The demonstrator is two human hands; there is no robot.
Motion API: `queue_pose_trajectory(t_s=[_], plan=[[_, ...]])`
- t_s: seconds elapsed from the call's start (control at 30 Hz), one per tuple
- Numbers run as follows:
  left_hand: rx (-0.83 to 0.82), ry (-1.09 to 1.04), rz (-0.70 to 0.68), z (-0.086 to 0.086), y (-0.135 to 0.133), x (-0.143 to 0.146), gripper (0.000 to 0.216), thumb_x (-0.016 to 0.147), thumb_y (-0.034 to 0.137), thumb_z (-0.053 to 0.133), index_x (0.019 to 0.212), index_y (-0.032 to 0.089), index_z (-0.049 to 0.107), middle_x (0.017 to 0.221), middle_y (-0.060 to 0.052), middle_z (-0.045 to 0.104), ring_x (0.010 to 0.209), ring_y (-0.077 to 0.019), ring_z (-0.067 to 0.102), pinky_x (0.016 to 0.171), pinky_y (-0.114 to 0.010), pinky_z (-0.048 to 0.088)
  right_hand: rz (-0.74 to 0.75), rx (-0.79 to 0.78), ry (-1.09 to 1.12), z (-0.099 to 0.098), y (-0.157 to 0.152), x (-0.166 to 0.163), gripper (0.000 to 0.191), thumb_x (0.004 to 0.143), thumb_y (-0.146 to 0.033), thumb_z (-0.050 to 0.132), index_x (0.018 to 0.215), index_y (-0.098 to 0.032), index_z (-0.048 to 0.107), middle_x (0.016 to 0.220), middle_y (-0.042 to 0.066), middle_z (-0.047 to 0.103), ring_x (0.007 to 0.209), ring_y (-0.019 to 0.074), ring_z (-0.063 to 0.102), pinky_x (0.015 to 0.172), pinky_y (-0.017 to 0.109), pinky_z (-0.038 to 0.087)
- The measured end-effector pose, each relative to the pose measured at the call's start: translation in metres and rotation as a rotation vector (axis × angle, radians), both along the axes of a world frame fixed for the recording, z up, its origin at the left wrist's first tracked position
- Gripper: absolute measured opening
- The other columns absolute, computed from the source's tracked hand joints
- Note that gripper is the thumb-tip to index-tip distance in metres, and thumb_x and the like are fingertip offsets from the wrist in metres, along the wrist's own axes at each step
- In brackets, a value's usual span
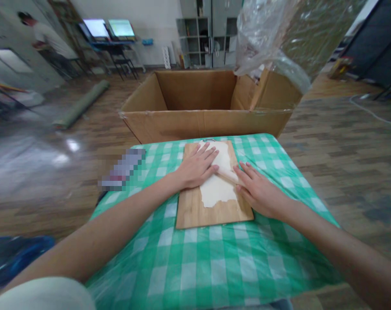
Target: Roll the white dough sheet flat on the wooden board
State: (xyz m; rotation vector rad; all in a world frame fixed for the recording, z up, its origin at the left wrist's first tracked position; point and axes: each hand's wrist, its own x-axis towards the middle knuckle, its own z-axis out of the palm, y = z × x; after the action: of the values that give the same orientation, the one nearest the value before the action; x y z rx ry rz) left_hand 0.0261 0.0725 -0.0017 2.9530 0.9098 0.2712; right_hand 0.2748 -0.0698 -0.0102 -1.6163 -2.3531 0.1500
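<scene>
Two hands flat, palms down, on rolling pin (226, 174) across dough sheet (218, 183), centre frame on wooden board (195, 213). Left hand (197, 168), right hand (258, 189): fingers spread, pressing, not clasping. Step judged: rolling dough thin. Next push needs even pressure. Cardboard box (201, 120) behind, upper centre.

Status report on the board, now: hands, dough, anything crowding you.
Both hands flat on rolling pin: left hand, right hand. Dough rolled thin on cutting board. Open cardboard box behind table, not touching hands.
</scene>
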Motion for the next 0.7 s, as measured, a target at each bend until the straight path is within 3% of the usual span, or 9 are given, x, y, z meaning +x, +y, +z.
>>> queue_pose_trajectory(t_s=[0.23, 0.4, 0.47, 0.57, 0.63, 0.7], plan=[[0.016, -0.043, 0.188, -0.001, -0.069, -0.029, 0.069, 0.109, 0.054, 0.032, 0.164, 0.012, 0.033, 0.167, -0.019, 0.042, 0.160, -0.0354, 0.031, 0.130, -0.058, 0.024, 0.055, -0.010, -0.091, 0.012, 0.027, -0.022, 0.064, 0.110, -0.048, 0.039, 0.163, -0.013, 0.042, 0.169, 0.018, 0.039, 0.160, 0.0359, 0.027, 0.125, 0.059, 0.034], [0.026, -0.042, 0.217, -0.002, -0.129, -0.051, 0.078, 0.105, 0.053, 0.044, 0.169, 0.015, 0.021, 0.168, -0.019, 0.040, 0.159, -0.0388, 0.032, 0.129, -0.062, 0.028, 0.141, 0.014, -0.083, 0.016, 0.009, -0.025, 0.072, 0.108, -0.055, 0.044, 0.163, -0.009, 0.039, 0.171, 0.018, 0.034, 0.161, 0.0351, 0.026, 0.127, 0.055, 0.032], [0.018, -0.049, 0.216, 0.001, -0.145, -0.056, 0.080, 0.103, 0.055, 0.047, 0.168, 0.015, 0.023, 0.167, -0.019, 0.041, 0.158, -0.0400, 0.033, 0.128, -0.062, 0.031, 0.174, 0.034, -0.071, 0.015, -0.001, -0.025, 0.072, 0.108, -0.055, 0.046, 0.164, -0.011, 0.038, 0.171, 0.018, 0.034, 0.161, 0.0342, 0.026, 0.127, 0.054, 0.032], [-0.034, -0.107, 0.198, 0.016, -0.144, -0.060, 0.066, 0.104, 0.054, 0.047, 0.159, 0.018, 0.043, 0.157, -0.018, 0.053, 0.148, -0.0370, 0.047, 0.124, -0.057, 0.040, 0.172, 0.072, -0.071, 0.008, -0.007, -0.026, 0.056, 0.110, -0.040, 0.046, 0.158, -0.012, 0.047, 0.168, 0.016, 0.041, 0.159, 0.0329, 0.030, 0.125, 0.053, 0.036], [-0.068, -0.198, 0.221, 0.029, -0.121, -0.061, 0.050, 0.107, 0.050, 0.043, 0.146, 0.021, 0.056, 0.145, -0.015, 0.062, 0.138, -0.0320, 0.056, 0.119, -0.052, 0.047, 0.157, 0.115, -0.084, 0.002, -0.004, -0.026, 0.045, 0.110, -0.028, 0.046, 0.150, -0.012, 0.054, 0.163, 0.016, 0.050, 0.157, 0.0330, 0.035, 0.122, 0.052, 0.040], [-0.062, -0.315, 0.304, 0.040, -0.082, -0.059, 0.042, 0.108, 0.046, 0.041, 0.134, 0.022, 0.064, 0.136, -0.012, 0.067, 0.130, -0.0288, 0.061, 0.114, -0.049, 0.050, 0.160, 0.166, -0.100, -0.002, -0.001, -0.026, 0.037, 0.108, -0.022, 0.049, 0.142, -0.011, 0.058, 0.157, 0.017, 0.056, 0.153, 0.0335, 0.041, 0.118, 0.050, 0.043]])
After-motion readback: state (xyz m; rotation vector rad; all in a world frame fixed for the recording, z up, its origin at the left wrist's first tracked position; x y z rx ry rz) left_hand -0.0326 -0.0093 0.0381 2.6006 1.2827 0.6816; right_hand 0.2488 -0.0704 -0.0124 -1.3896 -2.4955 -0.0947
